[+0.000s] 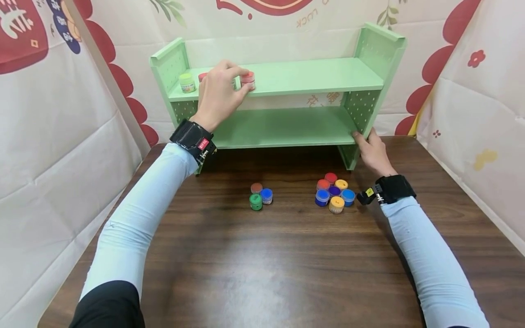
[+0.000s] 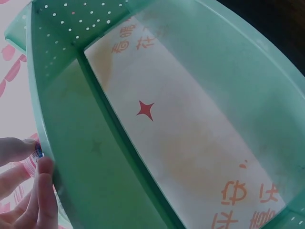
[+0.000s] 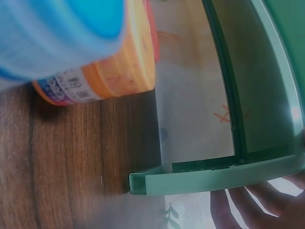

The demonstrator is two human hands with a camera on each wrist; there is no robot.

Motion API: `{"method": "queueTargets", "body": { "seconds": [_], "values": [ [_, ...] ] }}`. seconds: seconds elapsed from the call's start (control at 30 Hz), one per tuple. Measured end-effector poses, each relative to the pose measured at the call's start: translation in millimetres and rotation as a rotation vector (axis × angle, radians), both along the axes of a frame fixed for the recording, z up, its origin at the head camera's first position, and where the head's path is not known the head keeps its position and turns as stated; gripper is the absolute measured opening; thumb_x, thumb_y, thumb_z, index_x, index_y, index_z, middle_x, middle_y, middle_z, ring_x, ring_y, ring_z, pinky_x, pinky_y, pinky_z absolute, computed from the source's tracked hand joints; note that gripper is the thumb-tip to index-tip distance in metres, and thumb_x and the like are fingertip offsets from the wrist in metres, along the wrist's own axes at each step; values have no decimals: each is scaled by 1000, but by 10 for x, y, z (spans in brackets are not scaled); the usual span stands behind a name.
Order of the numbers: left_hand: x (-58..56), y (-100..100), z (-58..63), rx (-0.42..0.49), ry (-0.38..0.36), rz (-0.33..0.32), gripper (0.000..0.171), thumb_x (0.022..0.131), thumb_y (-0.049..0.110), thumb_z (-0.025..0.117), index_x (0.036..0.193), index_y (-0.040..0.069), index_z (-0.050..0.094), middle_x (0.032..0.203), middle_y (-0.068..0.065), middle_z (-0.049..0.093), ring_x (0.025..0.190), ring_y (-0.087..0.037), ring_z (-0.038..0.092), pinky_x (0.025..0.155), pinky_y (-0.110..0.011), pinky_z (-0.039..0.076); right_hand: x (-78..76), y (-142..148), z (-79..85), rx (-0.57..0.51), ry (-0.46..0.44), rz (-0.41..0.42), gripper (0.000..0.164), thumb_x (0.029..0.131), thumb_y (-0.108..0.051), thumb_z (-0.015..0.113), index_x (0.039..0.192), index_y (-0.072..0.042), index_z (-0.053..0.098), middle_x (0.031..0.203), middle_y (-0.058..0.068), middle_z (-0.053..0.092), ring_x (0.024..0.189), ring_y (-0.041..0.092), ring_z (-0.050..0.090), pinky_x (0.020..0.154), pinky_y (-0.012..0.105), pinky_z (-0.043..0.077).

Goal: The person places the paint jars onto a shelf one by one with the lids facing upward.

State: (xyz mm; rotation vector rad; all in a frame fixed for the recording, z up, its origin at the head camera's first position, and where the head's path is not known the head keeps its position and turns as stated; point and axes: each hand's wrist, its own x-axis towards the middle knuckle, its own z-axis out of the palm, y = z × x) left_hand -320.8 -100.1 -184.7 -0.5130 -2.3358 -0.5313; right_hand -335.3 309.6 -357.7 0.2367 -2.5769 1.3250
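Note:
My left hand (image 1: 220, 93) is at the upper board of a light green two-tier shelf (image 1: 303, 75), pinching a small jar with a red lid (image 1: 248, 78) at the front edge. In the left wrist view, the thumb and fingers (image 2: 45, 191) hold that jar, mostly hidden. A yellow-green jar (image 1: 187, 83) stands at the upper board's left end. Between them, another red-lidded jar (image 1: 203, 76) is partly covered by the hand. Low on the shelf's right side, my right hand (image 1: 374, 152) grips the side panel (image 3: 214, 181), its fingers on the panel's outer side.
On the brown wooden table (image 1: 254, 264), three jars, including a green one (image 1: 255, 202), stand together in front of the shelf. Several more jars, with blue, yellow and red lids, cluster around a purple-lidded jar (image 1: 334, 190) near my right wrist. Printed cloth (image 1: 480, 118) hangs around the table.

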Motion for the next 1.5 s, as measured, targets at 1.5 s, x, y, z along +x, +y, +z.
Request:
{"method": "queueTargets", "body": {
  "seconds": [1.5],
  "values": [
    [221,55,-1690,110,-201,-293,19,98,23,69,115,16,73,98,-4,78,64,-12,66,62,-30,51,24,-27,2,-32,-23,11,72,109,-52,34,165,-12,14,160,27,41,146,45,40,117,63,31]
  ]
}}
